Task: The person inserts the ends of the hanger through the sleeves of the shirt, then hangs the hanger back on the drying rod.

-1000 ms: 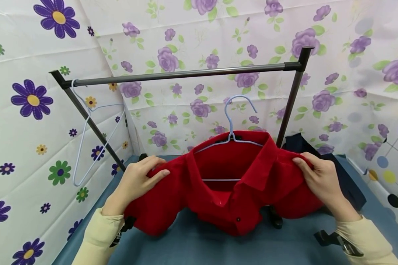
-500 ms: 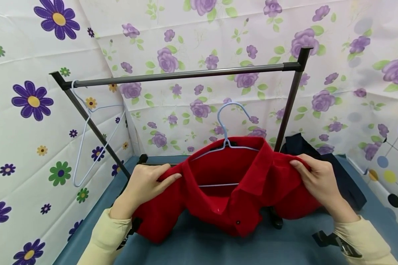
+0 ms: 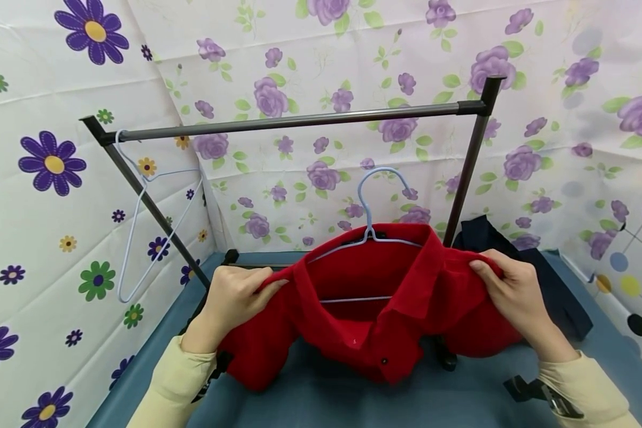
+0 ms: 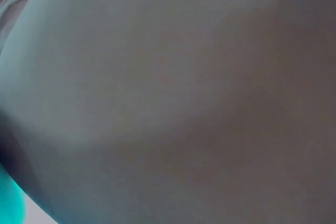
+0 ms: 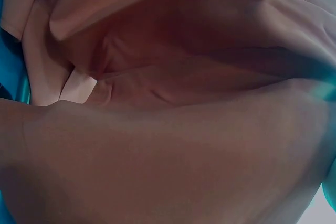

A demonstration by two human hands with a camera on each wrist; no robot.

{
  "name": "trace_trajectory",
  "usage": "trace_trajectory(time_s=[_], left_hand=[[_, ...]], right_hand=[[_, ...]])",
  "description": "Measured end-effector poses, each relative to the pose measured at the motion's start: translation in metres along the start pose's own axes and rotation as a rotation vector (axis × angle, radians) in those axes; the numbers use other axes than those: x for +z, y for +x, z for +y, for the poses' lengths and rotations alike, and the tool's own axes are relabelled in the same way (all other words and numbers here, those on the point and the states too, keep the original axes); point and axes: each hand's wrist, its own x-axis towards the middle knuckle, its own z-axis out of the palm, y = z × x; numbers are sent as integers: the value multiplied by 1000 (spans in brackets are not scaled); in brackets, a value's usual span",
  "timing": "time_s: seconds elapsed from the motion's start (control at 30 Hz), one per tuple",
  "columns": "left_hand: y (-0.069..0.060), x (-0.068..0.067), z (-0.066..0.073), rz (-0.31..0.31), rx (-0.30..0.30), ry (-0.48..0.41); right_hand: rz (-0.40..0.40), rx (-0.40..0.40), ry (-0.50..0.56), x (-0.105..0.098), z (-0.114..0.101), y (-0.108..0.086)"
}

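Observation:
A red button-front shirt (image 3: pixel 364 348) with a collar is spread between both hands in the head view. Inside its neck sits a pale blue hanger (image 3: pixel 371 234), the hook standing up above the collar. The left hand (image 3: pixel 230 303) pinches the shirt's left-side shoulder between thumb and fingers. On the other side, the right hand (image 3: pixel 516 291) pinches the cloth near the opposite shoulder. Blurred cloth (image 4: pixel 168 77) fills the left wrist view, while folded cloth (image 5: pixel 173 150) covers most of the right wrist view; neither shows the fingers.
A dark metal rack with a top rod (image 3: pixel 299 121) stands behind the shirt. Another pale hanger (image 3: pixel 131 235) hangs at its left end. Dark navy cloth (image 3: pixel 562 291) lies at the right on the blue table surface (image 3: pixel 321 407). Flower-printed sheets (image 3: pixel 294 53) enclose the back and left.
The left hand has moved rightward, nearer the collar, with its pinch on the shirt. Hanger and collar have dropped slightly, and the shirt's left side has shifted right. The right hand is nearly still.

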Motion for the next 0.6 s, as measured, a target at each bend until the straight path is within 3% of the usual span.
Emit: trace_trajectory(time_s=[0.17,0.3,0.43,0.53,0.6], left_hand=[[6,-3,1,89,54,18],[12,-8,1,153,75,49],[20,-15,2,196,77,57],[27,-22,2,226,62,46],[31,-25,2,261,50,40]], right_hand=[[19,29,16,-1,-1,0],[54,91,23,-4,2,-2],[89,165,95,-9,7,-9],[66,248,149,-12,11,-16],[1,319,165,-12,14,-20]])
